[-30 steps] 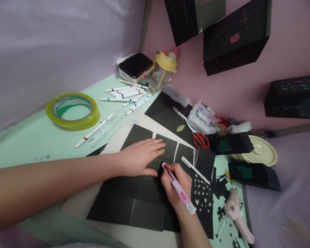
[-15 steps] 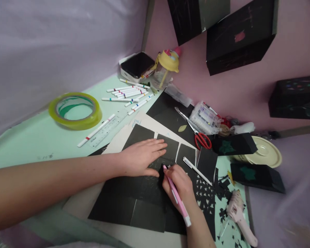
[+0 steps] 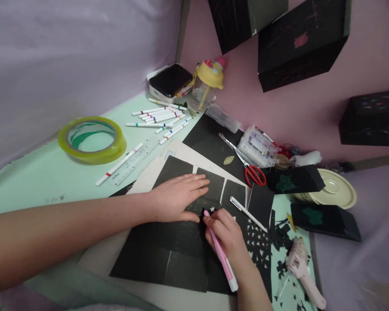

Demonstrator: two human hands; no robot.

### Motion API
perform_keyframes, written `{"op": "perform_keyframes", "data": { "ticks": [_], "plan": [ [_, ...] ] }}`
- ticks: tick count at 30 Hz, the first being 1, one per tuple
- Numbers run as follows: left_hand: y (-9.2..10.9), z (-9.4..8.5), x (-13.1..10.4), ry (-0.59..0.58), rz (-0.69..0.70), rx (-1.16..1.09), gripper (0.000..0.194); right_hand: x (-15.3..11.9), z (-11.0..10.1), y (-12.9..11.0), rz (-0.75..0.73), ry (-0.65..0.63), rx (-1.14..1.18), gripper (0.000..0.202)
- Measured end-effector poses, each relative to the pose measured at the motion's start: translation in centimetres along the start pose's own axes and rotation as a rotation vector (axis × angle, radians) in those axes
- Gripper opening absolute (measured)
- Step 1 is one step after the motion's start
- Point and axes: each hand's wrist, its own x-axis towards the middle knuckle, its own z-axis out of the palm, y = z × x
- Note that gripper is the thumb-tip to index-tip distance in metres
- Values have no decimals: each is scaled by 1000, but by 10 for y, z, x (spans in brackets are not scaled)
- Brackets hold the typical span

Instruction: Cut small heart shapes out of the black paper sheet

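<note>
1. The right hand [image 3: 228, 235] grips a pink knife [image 3: 221, 252] in closed fingers, its tip on the black card [image 3: 168, 255] at mid-desk. The left hand [image 3: 175, 198] lies flat on that card, fingers spread, gripping nothing.
2. The left thumb sits just beside the tip; a slip could nick it.
3. If the flat hand eases, the card may shift and spoil the cut.
4. A white pen [image 3: 248, 213] near the right hand could get knocked.

the pink craft knife [image 3: 221, 255] tip is hidden behind the right hand [image 3: 228, 235].
</note>
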Motion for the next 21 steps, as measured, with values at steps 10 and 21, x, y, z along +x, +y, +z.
{"op": "perform_keyframes", "data": {
  "ticks": [10, 21],
  "plan": [
    [-1, 1, 1, 2, 7, 4, 75, -4, -2, -3, 15, 3, -31, 18],
    [1, -2, 1, -14, -5, -19, 76, -1, 11, -5, 344, 368, 110, 7]
  ]
}}
